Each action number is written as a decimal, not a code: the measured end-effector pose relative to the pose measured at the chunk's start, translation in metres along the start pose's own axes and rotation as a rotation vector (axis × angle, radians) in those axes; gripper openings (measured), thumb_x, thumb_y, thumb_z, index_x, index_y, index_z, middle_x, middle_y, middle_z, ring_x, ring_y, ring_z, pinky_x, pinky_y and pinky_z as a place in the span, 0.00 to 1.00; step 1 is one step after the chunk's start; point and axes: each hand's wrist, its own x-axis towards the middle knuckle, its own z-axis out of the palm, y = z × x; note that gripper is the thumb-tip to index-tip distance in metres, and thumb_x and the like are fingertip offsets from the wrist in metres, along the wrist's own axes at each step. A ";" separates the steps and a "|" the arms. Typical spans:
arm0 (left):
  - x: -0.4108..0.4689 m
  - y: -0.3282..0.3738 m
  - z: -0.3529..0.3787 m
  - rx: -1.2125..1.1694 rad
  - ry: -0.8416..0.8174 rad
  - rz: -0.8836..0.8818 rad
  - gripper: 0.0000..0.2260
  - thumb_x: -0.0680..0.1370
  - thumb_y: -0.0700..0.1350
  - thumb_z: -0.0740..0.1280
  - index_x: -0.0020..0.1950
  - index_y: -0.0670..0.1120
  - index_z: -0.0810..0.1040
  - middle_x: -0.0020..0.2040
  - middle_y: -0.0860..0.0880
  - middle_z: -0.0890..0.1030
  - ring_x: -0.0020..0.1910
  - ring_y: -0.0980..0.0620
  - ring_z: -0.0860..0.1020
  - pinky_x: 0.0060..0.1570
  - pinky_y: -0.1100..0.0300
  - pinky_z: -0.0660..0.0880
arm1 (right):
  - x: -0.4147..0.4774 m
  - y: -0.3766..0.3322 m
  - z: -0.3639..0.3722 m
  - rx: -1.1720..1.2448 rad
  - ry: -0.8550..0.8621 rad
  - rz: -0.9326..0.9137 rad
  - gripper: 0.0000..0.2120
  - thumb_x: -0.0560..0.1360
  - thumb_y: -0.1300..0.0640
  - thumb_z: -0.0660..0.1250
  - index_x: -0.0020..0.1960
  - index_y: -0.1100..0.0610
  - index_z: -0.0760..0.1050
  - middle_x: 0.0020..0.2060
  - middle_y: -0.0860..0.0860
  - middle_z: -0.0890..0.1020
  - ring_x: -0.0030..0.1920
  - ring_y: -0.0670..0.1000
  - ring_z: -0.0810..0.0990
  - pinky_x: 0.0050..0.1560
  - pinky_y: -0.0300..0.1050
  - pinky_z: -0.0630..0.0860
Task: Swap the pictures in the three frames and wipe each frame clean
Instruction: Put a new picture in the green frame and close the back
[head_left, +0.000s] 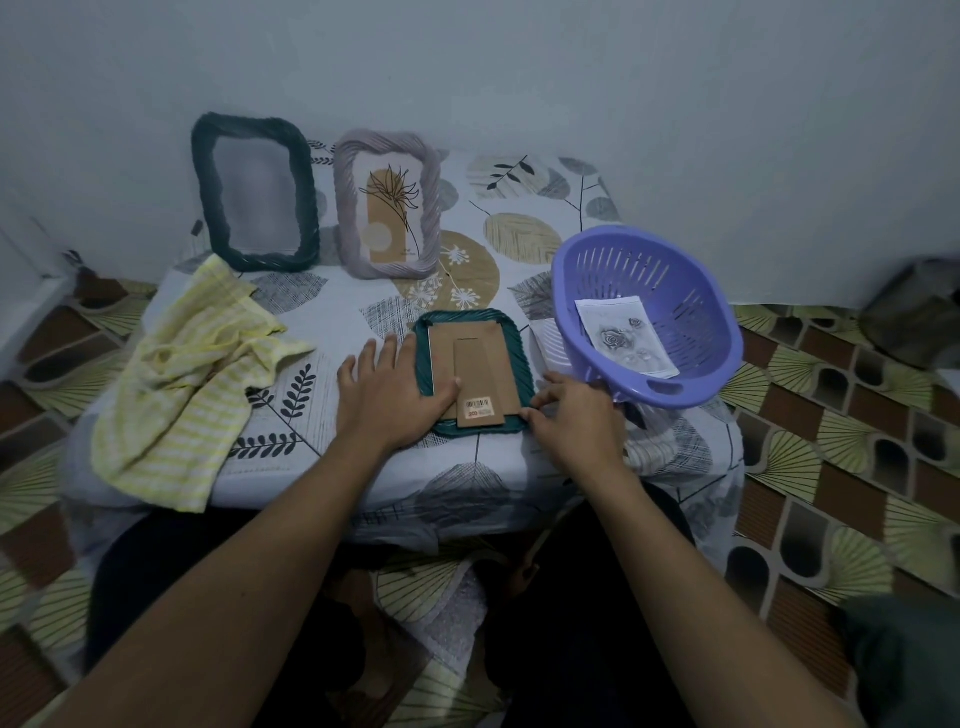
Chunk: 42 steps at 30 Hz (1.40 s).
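Note:
A teal frame lies face down near the table's front edge, its brown cardboard back with a barcode sticker facing up. My left hand lies flat on the frame's left side, thumb pressing the cardboard. My right hand has its fingertips at the frame's lower right corner; whether they pinch it I cannot tell. A dark green frame with a blank pane and a lilac frame holding a flower picture stand upright at the back. A yellow striped cloth lies crumpled at the left.
A purple slotted basket sits tilted at the table's right side, with a black-and-white rose picture inside. The small table has a leaf-patterned cover and stands against a pale wall. Patterned floor tiles surround it.

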 end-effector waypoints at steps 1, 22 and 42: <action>0.000 0.000 0.000 -0.003 0.000 0.001 0.42 0.74 0.75 0.47 0.81 0.50 0.53 0.81 0.46 0.56 0.79 0.44 0.53 0.75 0.42 0.51 | 0.000 -0.001 0.000 0.005 -0.009 0.007 0.06 0.74 0.50 0.74 0.50 0.50 0.85 0.66 0.43 0.79 0.67 0.56 0.74 0.65 0.55 0.73; 0.000 -0.001 0.001 -0.008 0.006 0.000 0.43 0.74 0.75 0.46 0.81 0.50 0.53 0.81 0.46 0.57 0.79 0.44 0.54 0.75 0.41 0.51 | -0.014 -0.012 -0.005 -0.156 0.038 0.016 0.11 0.75 0.46 0.71 0.54 0.49 0.83 0.68 0.45 0.77 0.66 0.57 0.73 0.64 0.55 0.68; 0.000 0.001 -0.001 0.003 -0.004 0.008 0.43 0.74 0.75 0.46 0.81 0.49 0.52 0.81 0.45 0.56 0.79 0.43 0.54 0.75 0.41 0.51 | -0.001 -0.006 0.001 0.099 -0.105 0.071 0.02 0.77 0.54 0.70 0.48 0.47 0.81 0.73 0.40 0.70 0.73 0.56 0.62 0.73 0.58 0.59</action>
